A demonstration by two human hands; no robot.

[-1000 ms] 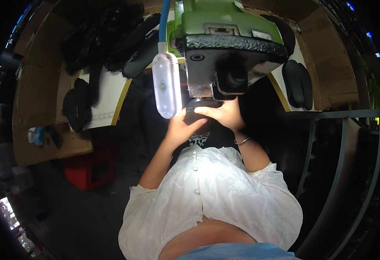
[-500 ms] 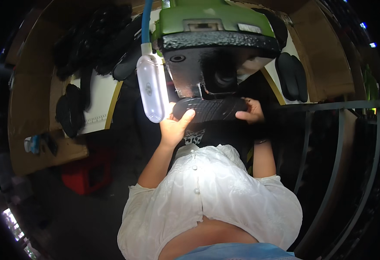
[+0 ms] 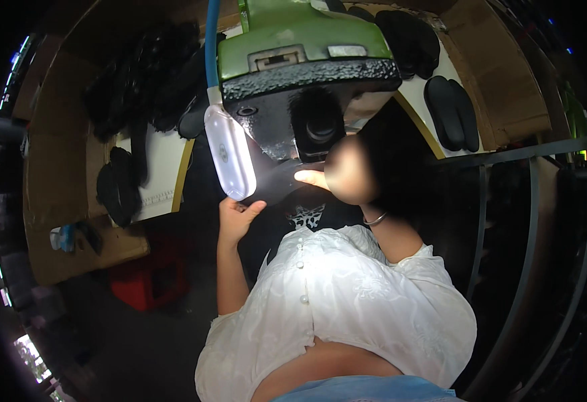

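Observation:
A dark, flat shoe sole (image 3: 277,184) lies tilted under the front of a green and black machine (image 3: 307,53), its surface mostly in shadow. My left hand (image 3: 237,220) grips its near left end, thumb on top and fingers curled behind. My right hand (image 3: 344,175) holds the other end, with the thumb stretched leftward over the sole; part of this hand is smeared. A white oval lamp (image 3: 230,154) on a blue cable hangs just above my left hand. The machine's dark lower part sits just beyond the sole.
Black soles (image 3: 451,114) rest on the right board and more (image 3: 118,184) on the left, beside a dark heap (image 3: 143,77). Cardboard walls (image 3: 62,154) stand around them. A red stool (image 3: 147,278) is lower left; a metal frame (image 3: 528,248) runs along the right.
My right hand has moved left and inward, and my left hand slightly down and left. The sole has turned from level and grooved to tilted and darker. The view has shifted a little.

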